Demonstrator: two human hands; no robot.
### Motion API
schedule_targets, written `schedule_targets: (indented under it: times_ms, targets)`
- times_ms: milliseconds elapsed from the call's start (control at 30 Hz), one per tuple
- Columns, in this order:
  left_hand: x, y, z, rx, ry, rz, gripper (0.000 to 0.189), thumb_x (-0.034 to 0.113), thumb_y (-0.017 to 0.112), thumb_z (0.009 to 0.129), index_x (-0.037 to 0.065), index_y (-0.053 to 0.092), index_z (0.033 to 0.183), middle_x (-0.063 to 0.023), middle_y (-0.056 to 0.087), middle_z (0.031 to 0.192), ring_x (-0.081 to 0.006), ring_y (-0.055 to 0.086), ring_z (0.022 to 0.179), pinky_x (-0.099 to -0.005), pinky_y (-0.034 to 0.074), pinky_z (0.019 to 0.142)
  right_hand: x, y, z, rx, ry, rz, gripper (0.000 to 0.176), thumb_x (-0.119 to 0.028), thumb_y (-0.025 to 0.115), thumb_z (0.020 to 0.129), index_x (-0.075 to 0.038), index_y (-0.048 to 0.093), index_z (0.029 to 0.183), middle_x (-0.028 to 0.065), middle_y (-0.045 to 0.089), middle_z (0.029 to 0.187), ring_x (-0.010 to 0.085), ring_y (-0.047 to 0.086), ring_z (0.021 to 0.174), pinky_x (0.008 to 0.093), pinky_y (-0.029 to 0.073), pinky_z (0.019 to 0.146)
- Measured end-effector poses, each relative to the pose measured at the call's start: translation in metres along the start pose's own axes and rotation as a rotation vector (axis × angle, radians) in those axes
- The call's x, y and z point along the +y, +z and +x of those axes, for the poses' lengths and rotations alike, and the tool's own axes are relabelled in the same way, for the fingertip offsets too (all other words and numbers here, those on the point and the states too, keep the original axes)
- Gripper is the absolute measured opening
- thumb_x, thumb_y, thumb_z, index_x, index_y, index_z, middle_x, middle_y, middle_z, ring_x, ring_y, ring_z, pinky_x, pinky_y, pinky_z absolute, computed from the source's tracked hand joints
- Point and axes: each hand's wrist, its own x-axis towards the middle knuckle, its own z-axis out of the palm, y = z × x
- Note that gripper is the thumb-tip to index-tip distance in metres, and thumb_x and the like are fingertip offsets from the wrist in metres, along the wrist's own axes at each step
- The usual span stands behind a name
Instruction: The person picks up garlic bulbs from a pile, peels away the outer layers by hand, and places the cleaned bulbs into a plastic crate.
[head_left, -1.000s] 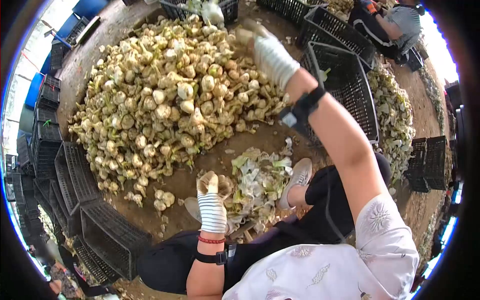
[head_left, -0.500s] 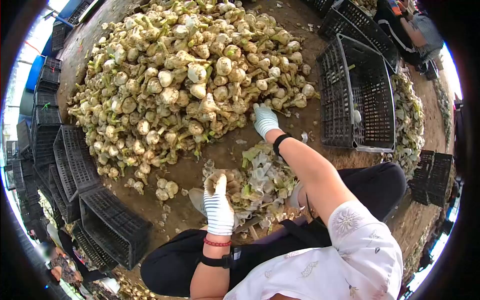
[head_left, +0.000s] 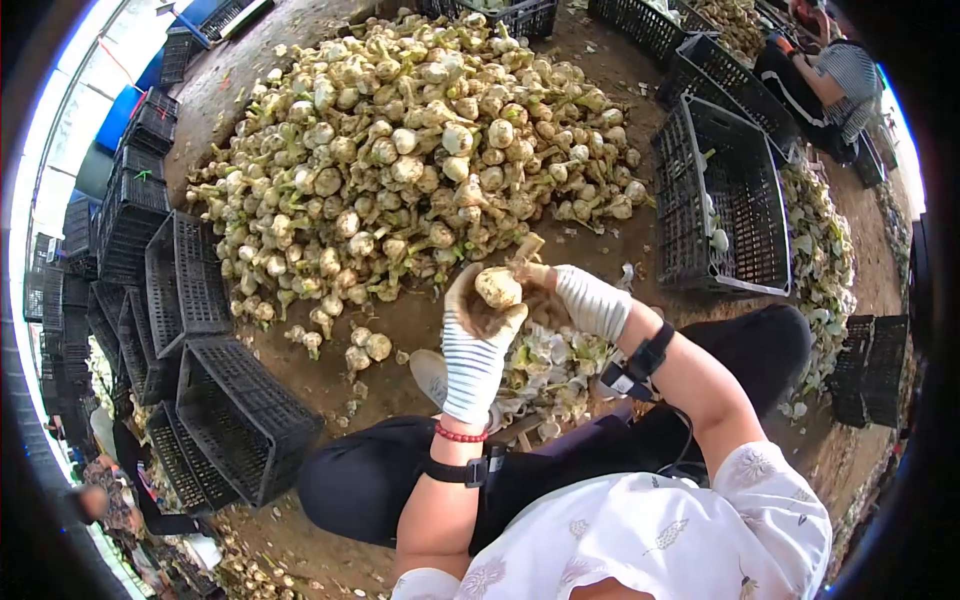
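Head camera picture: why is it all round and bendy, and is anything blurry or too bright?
Head view: dark corners and leaning crates at the left, probably from a very wide lens; white glare along both side edges; garlic pile looks fairly sharp, fingers of the right hand a bit smeared.

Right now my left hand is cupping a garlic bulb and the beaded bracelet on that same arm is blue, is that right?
Not quite: the bracelet is red, not blue, as the head view shows. The rest holds: it is on the same arm as your left hand, which cups a garlic bulb.
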Motion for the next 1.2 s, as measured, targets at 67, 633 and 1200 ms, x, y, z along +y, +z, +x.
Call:
schedule_targets:
  times_ms: [67, 633, 1200]
  targets:
    - [0.008, -0.001, -0.007, 0.031, 0.077, 0.128, 0.07, -0.001, 0.08, 0.078, 0.004, 0.042, 0.136, -0.0091, 0.052, 0.129, -0.0177, 0.055, 0.114, -0.0302, 0.05, 0.099, 0.001, 0.023, -0.021, 0.251, -0.285, -0.259, 0.043, -0.034, 0.065, 0.097, -0.005, 0.058, 0.128, 0.001, 0.066, 0.107, 0.0058, 0.057, 0.083, 0.0215, 0.048, 0.07]
    - [0.012, -0.011, -0.018, 0.088, 0.668, 0.871, 0.068, 0.005, 0.087, 0.067, 0.005, 0.05, 0.123, -0.012, 0.057, 0.12, -0.0259, 0.059, 0.107, -0.0348, 0.05, 0.094, -0.003, 0.079, -0.027, 0.316, -0.416, -0.078, 0.031, -0.03, 0.063, 0.099, -0.002, 0.065, 0.111, -0.003, 0.064, 0.091, 0.0065, 0.054, 0.082, 0.0243, 0.046, 0.076]
    - [0.0, -0.006, -0.016, 0.004, 0.251, 0.369, 0.068, -0.001, 0.085, 0.072, 0.004, 0.043, 0.124, -0.0096, 0.056, 0.117, -0.0185, 0.06, 0.103, -0.0326, 0.056, 0.09, -0.023, 0.062, -0.058, 0.44, -0.323, -0.436, 0.041, -0.029, 0.065, 0.097, 0.002, 0.064, 0.123, -0.0003, 0.067, 0.096, 0.005, 0.057, 0.08, 0.0234, 0.048, 0.07]
